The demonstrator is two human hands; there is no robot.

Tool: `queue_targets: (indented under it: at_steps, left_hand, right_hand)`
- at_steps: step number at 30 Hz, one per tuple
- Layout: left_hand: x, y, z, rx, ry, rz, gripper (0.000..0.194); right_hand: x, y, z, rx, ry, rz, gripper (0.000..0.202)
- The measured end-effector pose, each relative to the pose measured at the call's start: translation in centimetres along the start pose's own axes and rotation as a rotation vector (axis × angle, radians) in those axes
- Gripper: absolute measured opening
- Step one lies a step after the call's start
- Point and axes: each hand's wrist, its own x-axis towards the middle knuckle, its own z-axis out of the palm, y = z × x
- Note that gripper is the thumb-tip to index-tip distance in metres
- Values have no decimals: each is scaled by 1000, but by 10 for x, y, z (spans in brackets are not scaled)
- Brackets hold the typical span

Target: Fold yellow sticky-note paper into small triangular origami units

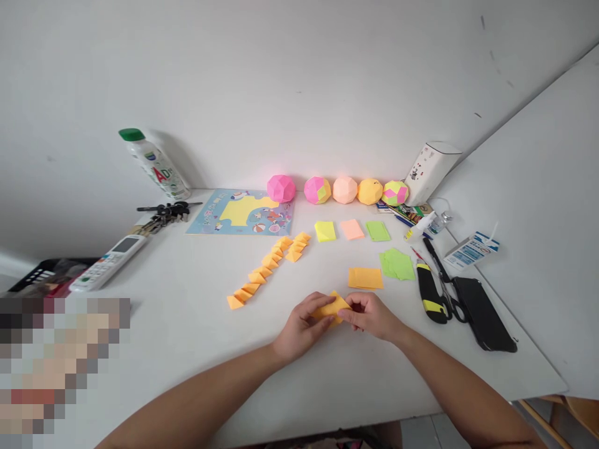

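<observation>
An orange paper square, partly folded, is pinched between my two hands above the white table. My left hand grips its left side, with the thumb in front and the fingers behind. At the right corner, my right hand holds the paper between thumb and fingers. Just beyond lies a stack of flat orange paper, with loose green paper pieces to its right. Folded orange paper units run in a slanting row to the left. My fingers cover part of the sheet.
Several faceted paper balls line the wall behind yellow, pink and green paper pads. On the right lie a utility knife, scissors and a black case. A remote and a white bottle are left.
</observation>
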Motion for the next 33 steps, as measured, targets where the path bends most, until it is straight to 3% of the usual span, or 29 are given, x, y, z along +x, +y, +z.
queue_targets:
  at_steps: [8,21,33]
  left_hand:
    - [1,3,1,-17,-1,-1,29]
    - [2,2,3,9,57,-70,31]
    - [3,12,2,154,-65,-144,31]
  right_hand:
    - [-1,2,2,-84,4,-49,21]
    - [-1,-2,2,8,187,-176,26]
    - [-2,-4,5,-21,236,-270,24]
